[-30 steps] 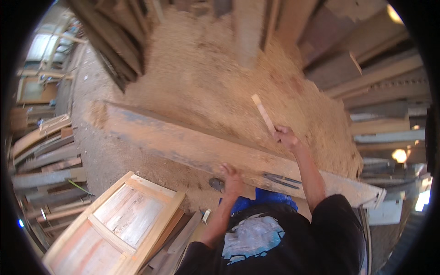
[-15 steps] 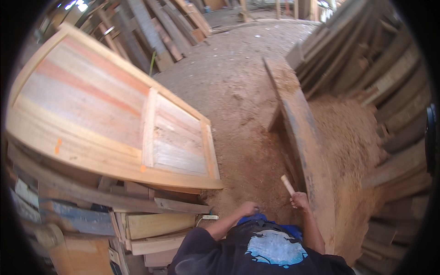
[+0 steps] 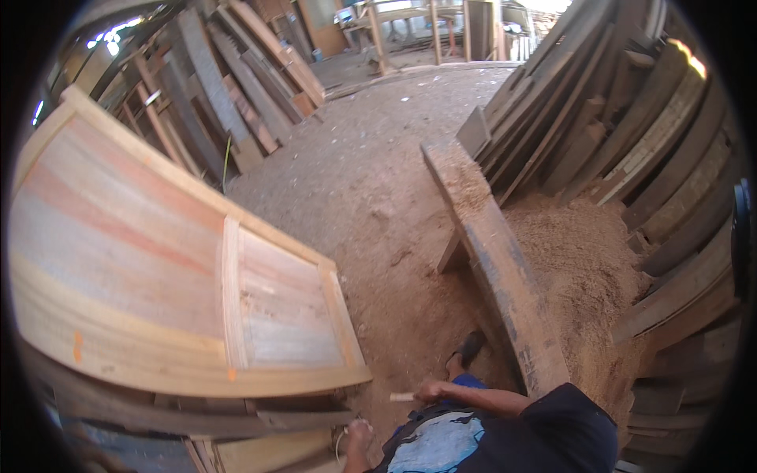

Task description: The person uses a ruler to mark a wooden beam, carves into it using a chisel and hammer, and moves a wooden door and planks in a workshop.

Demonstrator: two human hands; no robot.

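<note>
My right hand (image 3: 430, 392) is closed around a short pale wooden stick (image 3: 401, 396), which points left across the front of my body. Lower down and further left, my left hand (image 3: 360, 432) is closed beside the stacked wood; what its fingers hold, if anything, is hidden. A thin white cord (image 3: 339, 446) curves right next to that hand. Above both hands, a large panelled wooden door (image 3: 284, 380) lies tilted on the left, its near corner close to my left hand. Pale and reddish boards fill its frame.
A long, dusty wooden bench (image 3: 505, 260) runs along my right, with a sawdust heap (image 3: 583, 260) beyond it. Planks (image 3: 662, 118) lean at the right, and more boards (image 3: 213, 79) at the far left. My foot (image 3: 471, 347) stands on the dirt floor by the bench.
My right hand has swung left across my body with the stick. My left hand has moved left and down to the cord by the stacked wood. The view has shifted, and my foot now shows.
</note>
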